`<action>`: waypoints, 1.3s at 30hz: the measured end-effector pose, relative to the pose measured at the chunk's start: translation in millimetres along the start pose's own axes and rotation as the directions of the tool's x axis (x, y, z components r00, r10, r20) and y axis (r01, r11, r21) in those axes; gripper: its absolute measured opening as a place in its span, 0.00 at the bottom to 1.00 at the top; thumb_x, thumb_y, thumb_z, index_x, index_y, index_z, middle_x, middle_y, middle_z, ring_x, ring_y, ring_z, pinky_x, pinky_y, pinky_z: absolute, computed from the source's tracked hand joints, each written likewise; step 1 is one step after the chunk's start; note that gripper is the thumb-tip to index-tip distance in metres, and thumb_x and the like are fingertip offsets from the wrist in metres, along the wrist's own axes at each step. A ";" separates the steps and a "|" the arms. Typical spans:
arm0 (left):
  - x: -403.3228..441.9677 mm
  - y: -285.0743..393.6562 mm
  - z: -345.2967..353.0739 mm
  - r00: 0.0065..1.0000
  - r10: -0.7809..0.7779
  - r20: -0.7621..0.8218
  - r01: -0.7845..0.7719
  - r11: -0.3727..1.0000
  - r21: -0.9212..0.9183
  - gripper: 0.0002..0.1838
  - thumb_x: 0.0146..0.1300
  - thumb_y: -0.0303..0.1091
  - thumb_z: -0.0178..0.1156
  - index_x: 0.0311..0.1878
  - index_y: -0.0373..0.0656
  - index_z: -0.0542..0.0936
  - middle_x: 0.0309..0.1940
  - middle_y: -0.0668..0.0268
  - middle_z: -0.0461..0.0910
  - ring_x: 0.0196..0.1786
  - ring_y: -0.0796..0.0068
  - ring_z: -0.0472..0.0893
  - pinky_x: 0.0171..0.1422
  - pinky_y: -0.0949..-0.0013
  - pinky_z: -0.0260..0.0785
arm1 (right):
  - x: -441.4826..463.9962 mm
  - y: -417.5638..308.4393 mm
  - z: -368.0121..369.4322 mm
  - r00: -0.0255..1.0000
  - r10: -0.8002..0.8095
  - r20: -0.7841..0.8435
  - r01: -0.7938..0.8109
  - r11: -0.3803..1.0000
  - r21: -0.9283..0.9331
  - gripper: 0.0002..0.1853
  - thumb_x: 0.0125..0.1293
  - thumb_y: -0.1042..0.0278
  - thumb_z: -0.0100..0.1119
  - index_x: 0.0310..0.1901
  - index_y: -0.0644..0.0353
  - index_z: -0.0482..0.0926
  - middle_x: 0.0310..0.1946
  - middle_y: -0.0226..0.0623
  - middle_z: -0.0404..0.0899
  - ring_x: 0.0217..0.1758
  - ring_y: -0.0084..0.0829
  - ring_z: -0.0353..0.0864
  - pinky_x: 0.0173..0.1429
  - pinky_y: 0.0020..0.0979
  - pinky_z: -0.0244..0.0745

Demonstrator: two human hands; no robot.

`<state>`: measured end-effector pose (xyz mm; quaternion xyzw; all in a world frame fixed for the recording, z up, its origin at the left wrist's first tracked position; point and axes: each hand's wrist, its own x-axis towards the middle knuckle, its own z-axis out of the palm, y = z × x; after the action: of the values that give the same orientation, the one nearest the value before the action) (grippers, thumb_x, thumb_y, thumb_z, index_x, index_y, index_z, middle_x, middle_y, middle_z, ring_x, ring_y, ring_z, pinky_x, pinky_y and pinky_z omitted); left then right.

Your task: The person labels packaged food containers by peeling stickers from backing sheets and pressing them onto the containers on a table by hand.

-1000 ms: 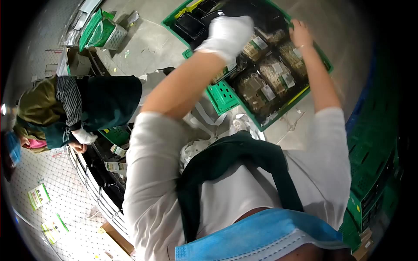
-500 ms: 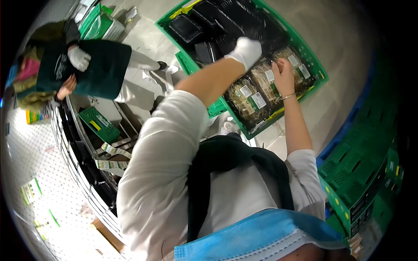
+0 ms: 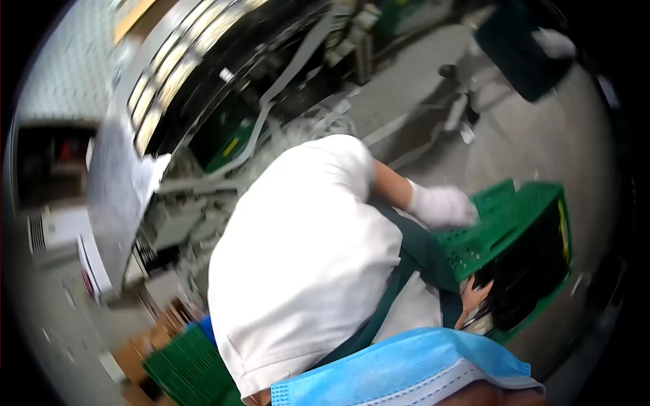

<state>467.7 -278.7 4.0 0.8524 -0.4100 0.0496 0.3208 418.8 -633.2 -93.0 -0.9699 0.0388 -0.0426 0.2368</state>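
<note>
My left hand [image 3: 443, 206], in a white glove, is smeared by motion at the near upper side of a green crate [image 3: 562, 254]; its fingers are not clear. Below it is my bare right hand [image 3: 476, 296], thumb and fingers apart, against the black packs [image 3: 525, 284] lying in the crate. A straw-coloured pack [image 3: 481, 325] shows partly beneath that hand. Beside the gloved hand is a perforated green crate part [image 3: 467, 247]; I cannot tell whether it is a second crate.
Another person's dark apron [image 3: 521, 51] and white-gloved hand [image 3: 555, 42] are at the upper right. A rack [image 3: 196, 74], paper strips [image 3: 325, 125] and a green box [image 3: 227, 135] stand to the left. Green crates [image 3: 186, 365] and cardboard [image 3: 139, 352] lie at the lower left.
My view has swung strongly leftward, so the crate and both hands now appear at the lower right. The gloved hand has come off the black packs to the crate's near side.
</note>
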 end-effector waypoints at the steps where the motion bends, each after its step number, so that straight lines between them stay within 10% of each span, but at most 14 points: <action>1: -43.4 -20.4 -19.6 0.977 -0.211 -0.016 0.210 0.977 -0.043 0.22 0.46 0.33 0.58 0.47 0.43 0.71 0.46 0.55 0.71 0.48 0.56 0.72 0.48 0.60 0.67 | 1.9 7.2 6.0 1.000 -0.010 0.022 0.012 0.993 -0.119 0.38 0.49 0.50 0.61 0.57 0.66 0.62 0.56 0.55 0.63 0.58 0.50 0.62 0.60 0.40 0.59; 2: -96.4 -31.9 -44.5 0.874 -0.456 -0.168 0.469 0.882 0.050 0.17 0.44 0.32 0.58 0.41 0.42 0.73 0.41 0.53 0.74 0.43 0.55 0.74 0.43 0.60 0.69 | 11.2 20.0 9.3 0.984 0.078 0.162 -0.039 0.972 -0.231 0.36 0.48 0.48 0.61 0.54 0.66 0.66 0.53 0.56 0.66 0.57 0.49 0.64 0.58 0.40 0.61; 4: -196.5 -46.7 -75.7 0.186 -0.938 -0.294 0.968 0.226 -0.108 0.15 0.45 0.36 0.56 0.37 0.41 0.73 0.35 0.53 0.76 0.38 0.52 0.76 0.41 0.58 0.69 | 35.6 26.6 -3.5 0.931 0.307 0.198 -0.206 0.889 -0.410 0.31 0.46 0.48 0.60 0.46 0.65 0.73 0.44 0.55 0.73 0.50 0.49 0.71 0.53 0.41 0.66; 6: -327.5 -38.1 -84.7 -0.277 -0.759 -0.589 0.861 0.076 -0.503 0.16 0.47 0.38 0.52 0.39 0.39 0.73 0.37 0.50 0.75 0.42 0.53 0.75 0.45 0.59 0.68 | 71.5 14.4 -12.0 0.928 0.348 -0.131 -0.369 0.817 -0.443 0.24 0.46 0.52 0.57 0.39 0.64 0.78 0.36 0.53 0.77 0.41 0.50 0.76 0.46 0.42 0.71; 9: -498.2 21.1 -89.8 -0.862 -0.118 -0.492 0.495 0.008 -0.869 0.24 0.45 0.33 0.53 0.49 0.34 0.67 0.46 0.45 0.70 0.51 0.50 0.70 0.56 0.59 0.62 | 143.1 -98.2 -5.7 0.975 -0.098 -0.197 0.032 0.949 -0.313 0.21 0.50 0.56 0.56 0.41 0.66 0.77 0.38 0.50 0.77 0.39 0.50 0.75 0.45 0.41 0.69; 13: -661.6 120.4 -89.3 -0.807 0.568 -0.159 0.281 0.133 -0.950 0.33 0.47 0.31 0.53 0.57 0.28 0.57 0.52 0.45 0.66 0.54 0.51 0.68 0.61 0.61 0.58 | 163.5 -351.7 88.7 0.861 -0.509 0.017 0.503 0.855 0.124 0.20 0.59 0.63 0.56 0.49 0.67 0.70 0.45 0.45 0.74 0.47 0.34 0.74 0.52 0.30 0.69; 17: -761.6 180.5 -105.6 -0.982 -0.069 -0.175 0.076 0.704 -0.706 0.28 0.43 0.41 0.59 0.49 0.41 0.70 0.49 0.61 0.71 0.51 0.63 0.68 0.56 0.67 0.55 | 40.1 -554.7 177.1 0.523 -0.814 0.252 0.721 0.580 0.378 0.17 0.60 0.67 0.54 0.49 0.66 0.70 0.43 0.40 0.74 0.44 0.27 0.73 0.48 0.26 0.68; 21: -784.1 196.4 -117.5 -0.990 -0.140 -0.019 -0.069 0.599 -0.798 0.34 0.45 0.63 0.58 0.47 0.45 0.74 0.38 0.70 0.77 0.34 0.78 0.73 0.39 0.71 0.58 | -103.8 -641.6 217.7 -0.026 -0.930 0.365 0.715 0.238 0.657 0.10 0.59 0.68 0.55 0.41 0.62 0.75 0.37 0.37 0.77 0.39 0.27 0.76 0.45 0.25 0.69; 23: -790.1 203.8 -117.0 -0.951 -0.309 0.009 -0.147 0.425 -0.893 0.30 0.47 0.57 0.62 0.45 0.42 0.75 0.35 0.67 0.78 0.33 0.76 0.75 0.36 0.75 0.62 | -158.0 -671.2 226.3 -0.208 -0.872 0.444 0.673 0.202 0.712 0.09 0.57 0.69 0.56 0.38 0.64 0.75 0.33 0.38 0.77 0.37 0.28 0.77 0.44 0.26 0.70; 25: -811.4 192.4 -108.8 -0.941 -0.309 -0.137 -0.101 0.644 -0.759 0.14 0.53 0.35 0.62 0.40 0.37 0.77 0.34 0.64 0.79 0.36 0.74 0.78 0.40 0.70 0.69 | -191.8 -695.6 238.3 -0.409 -0.809 0.421 0.593 0.115 0.797 0.09 0.57 0.69 0.56 0.38 0.64 0.75 0.31 0.37 0.77 0.35 0.27 0.76 0.42 0.25 0.70; 29: -790.0 192.3 -122.8 -0.958 -0.225 -0.179 -0.037 0.715 -0.699 0.07 0.52 0.29 0.59 0.31 0.34 0.78 0.26 0.62 0.78 0.26 0.74 0.76 0.30 0.72 0.67 | -260.9 -730.5 272.2 -0.614 -0.575 0.541 0.355 0.411 0.840 0.10 0.58 0.66 0.56 0.38 0.64 0.75 0.28 0.32 0.76 0.30 0.20 0.73 0.37 0.22 0.69; 31: -794.4 180.0 -116.7 -0.960 -0.005 -0.279 0.224 0.582 -0.782 0.06 0.52 0.28 0.59 0.27 0.34 0.77 0.22 0.66 0.76 0.23 0.76 0.73 0.28 0.74 0.65 | -321.5 -752.2 278.7 -0.700 -0.410 0.584 0.250 0.626 0.739 0.11 0.59 0.64 0.55 0.37 0.63 0.76 0.27 0.30 0.75 0.28 0.17 0.71 0.33 0.19 0.67; 33: -767.0 189.7 -118.2 -0.950 0.078 -0.303 0.251 0.765 -0.593 0.04 0.52 0.26 0.56 0.25 0.35 0.75 0.20 0.69 0.73 0.22 0.80 0.71 0.27 0.74 0.64 | -391.4 -770.3 301.1 -0.738 -0.337 0.585 0.197 0.721 0.664 0.14 0.58 0.58 0.56 0.35 0.62 0.75 0.27 0.28 0.75 0.25 0.16 0.70 0.27 0.18 0.62; 39: -607.3 256.6 -30.1 -0.979 -0.012 -0.206 0.133 0.724 -0.676 0.16 0.63 0.42 0.48 0.39 0.36 0.72 0.31 0.59 0.77 0.33 0.71 0.78 0.41 0.69 0.71 | -523.2 -779.5 339.4 -0.383 -0.244 0.891 0.003 0.964 0.265 0.15 0.56 0.56 0.57 0.33 0.61 0.75 0.19 0.27 0.75 0.17 0.17 0.68 0.17 0.19 0.57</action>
<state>-114.6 26.6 -53.5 0.2000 0.5728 0.6868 0.4003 -23.8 261.3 -66.1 -0.5563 -0.2857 0.7461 0.2284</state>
